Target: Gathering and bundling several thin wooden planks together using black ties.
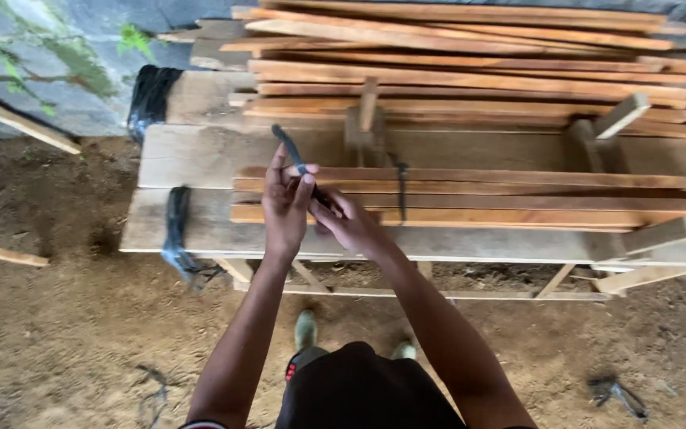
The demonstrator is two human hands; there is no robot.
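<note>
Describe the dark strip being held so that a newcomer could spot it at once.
Start at the plank workbench with its stacked wooden slats. Above its front edge, the left hand and right hand pinch a black strip. Unlike the strips draped over the bench, it points upward.

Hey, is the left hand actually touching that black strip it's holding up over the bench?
Touching. The head view shows the left hand pinching the black strip between thumb and fingertips, with no gap; the strip's upper end sticks up above the fingers.
</note>
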